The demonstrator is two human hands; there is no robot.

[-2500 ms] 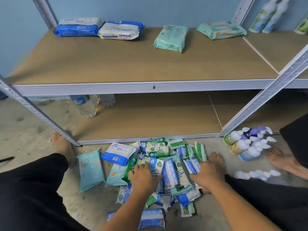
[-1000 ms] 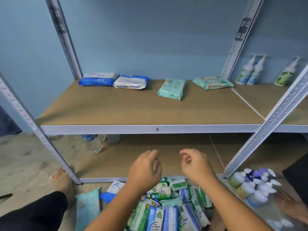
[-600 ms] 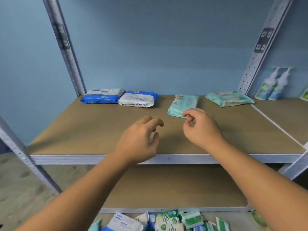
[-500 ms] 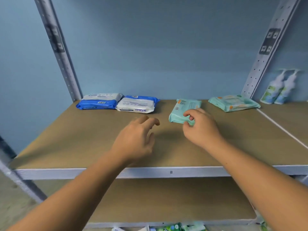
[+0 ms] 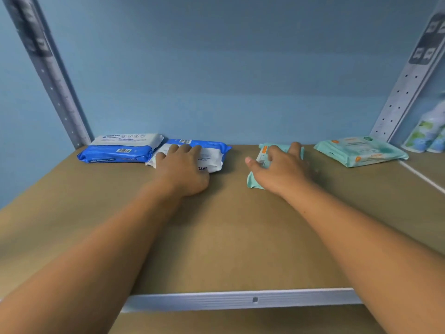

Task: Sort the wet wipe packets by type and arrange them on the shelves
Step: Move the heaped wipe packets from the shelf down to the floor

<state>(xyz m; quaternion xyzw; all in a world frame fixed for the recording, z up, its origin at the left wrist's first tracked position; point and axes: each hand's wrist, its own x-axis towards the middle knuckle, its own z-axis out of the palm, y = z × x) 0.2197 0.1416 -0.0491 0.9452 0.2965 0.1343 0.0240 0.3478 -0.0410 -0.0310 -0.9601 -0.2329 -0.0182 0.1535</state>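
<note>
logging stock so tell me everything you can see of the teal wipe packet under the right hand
The teal wipe packet is a soft, slim pack in pale mint plastic film, with an orange mark and small print near its far left corner. It lies flat toward the back of the brown shelf board, touching no other pack. The right hand rests spread over it, covering most; the crimped near left corner shows.

Left packets (image 5: 118, 150) touch at shelf (image 5: 228, 249) back; right packets (image 5: 358, 150) apart; bottles (image 5: 426, 136) rightmost.
</note>
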